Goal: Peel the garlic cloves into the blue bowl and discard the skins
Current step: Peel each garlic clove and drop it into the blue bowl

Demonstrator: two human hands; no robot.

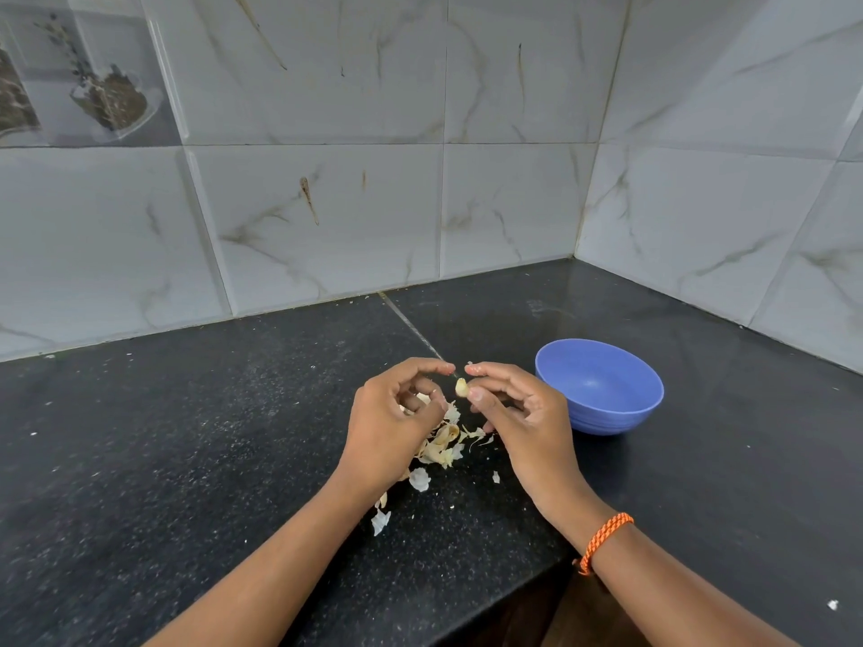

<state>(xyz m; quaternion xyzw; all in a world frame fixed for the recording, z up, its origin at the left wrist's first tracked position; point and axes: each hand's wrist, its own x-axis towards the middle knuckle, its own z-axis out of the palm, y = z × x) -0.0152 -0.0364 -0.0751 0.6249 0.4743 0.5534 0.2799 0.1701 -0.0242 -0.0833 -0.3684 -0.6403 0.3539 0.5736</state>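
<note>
My right hand [518,413] pinches a small pale garlic clove [461,388] between thumb and forefinger, just above the black counter. My left hand [397,422] hovers beside it with fingers curled, and something pale, likely garlic or skin, shows inside its palm. A heap of dry garlic skins [443,445] lies on the counter under and between both hands, with a few loose flakes [419,479] nearer to me. The blue bowl [600,387] stands to the right of my right hand; the part of its inside that I see holds nothing.
The black speckled counter [187,459] runs into a corner of marble-patterned wall tiles [327,217] behind and to the right. Its front edge [537,572] drops away between my forearms. A small white scrap [832,604] lies at the near right.
</note>
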